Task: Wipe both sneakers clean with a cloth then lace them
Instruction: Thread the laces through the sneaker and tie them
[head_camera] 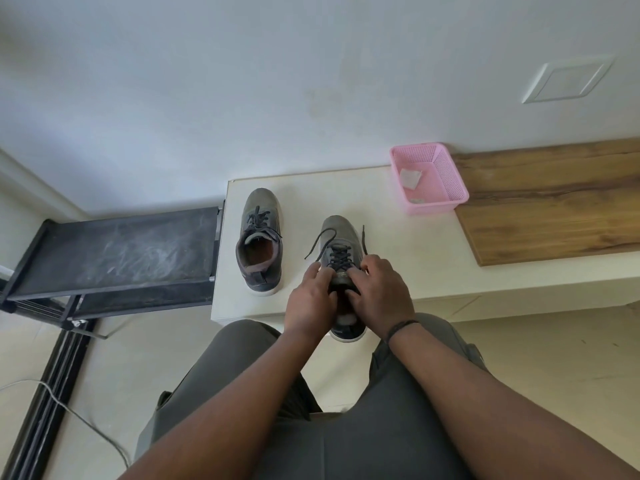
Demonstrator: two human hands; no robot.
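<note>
Two sneakers sit on the white table (398, 244). Far sneaker (259, 240) is near the table's left edge, laces looking already tied. Near sneaker (341, 271) is at the front edge, its heel overhanging toward my lap. I have both hands on it at the tongue. Left hand (310, 301) has fingers curled onto the collar and top eyelets; right hand (381, 296) does the same on the other side. Whether either is pinching a lace I cannot tell, since the fingertips hide it. Lace ends (320, 239) lie loose, splayed out left and right over the toe.

Risks as I judge them: the heel hangs off the front edge, so a hard tug could slide the shoe off the table. Loose ends could slip back out of the top eyelets if I pull unevenly. Uneven tension would leave one end too short to knot.

Pink basket (446, 188) stands by the back edge, against a wooden board (554, 202), with a pale cloth-like scrap inside.

Zero writing or brand marks readable on shoes, basket or anything else.
</note>
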